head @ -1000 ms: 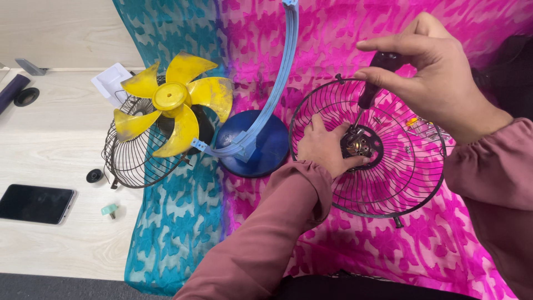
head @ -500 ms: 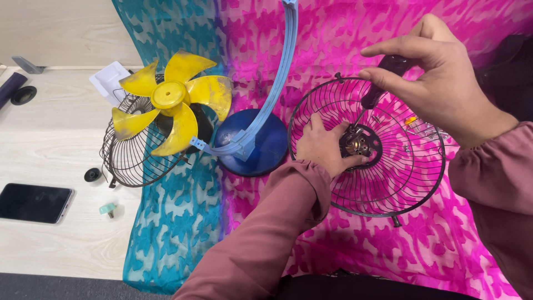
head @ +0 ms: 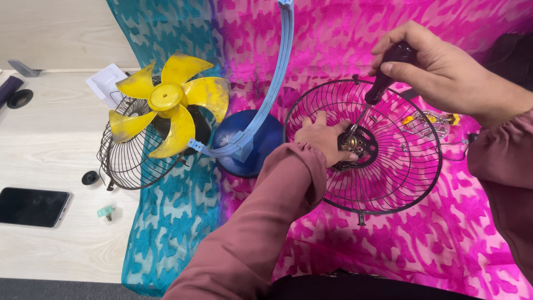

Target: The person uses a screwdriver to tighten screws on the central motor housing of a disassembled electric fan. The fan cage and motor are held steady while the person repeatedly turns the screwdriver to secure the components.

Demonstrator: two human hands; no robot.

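We steady the motor hub (head: 355,145) inside the black wire fan guard (head: 388,183) with our left hand (head: 322,136), its grip lying loose and unclosed. Our right hand (head: 438,69) is clenched on the screwdriver (head: 383,78), tip at the hub. The yellow fan blade (head: 166,103) already lies detached on the second guard (head: 125,161); fastening at the hub remains.

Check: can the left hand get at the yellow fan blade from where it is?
Probably yes. The left hand rests on the wire guard; the yellow fan blade lies uncovered further left, with only the blue base between.
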